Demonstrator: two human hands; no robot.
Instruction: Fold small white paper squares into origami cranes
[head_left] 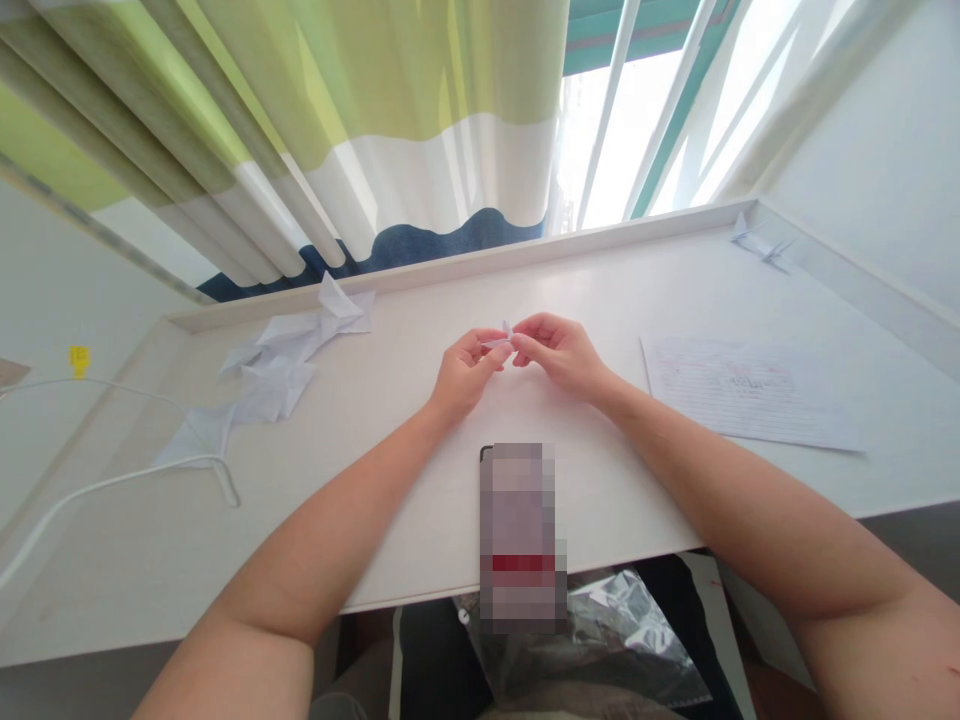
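Over the middle of the white desk, my left hand [466, 372] and my right hand [559, 352] meet at the fingertips. Between them they pinch a small piece of folded white paper [507, 330], with a pointed part sticking up and another pointing left. Fingers cover most of it, so its full shape is hidden. Both hands are closed around it, thumbs toward me. Just in front of the hands, a phone-like object [517, 520], blurred by large pixels, lies at the desk's near edge.
Several folded white papers [277, 360] lie at left, near a bent white rod [150, 475]. Lined sheets [750, 395] rest at right. Small folded papers [761, 245] sit in the far right corner. A clear plastic bag [630, 630] is on my lap. Behind hangs a curtain [420, 90].
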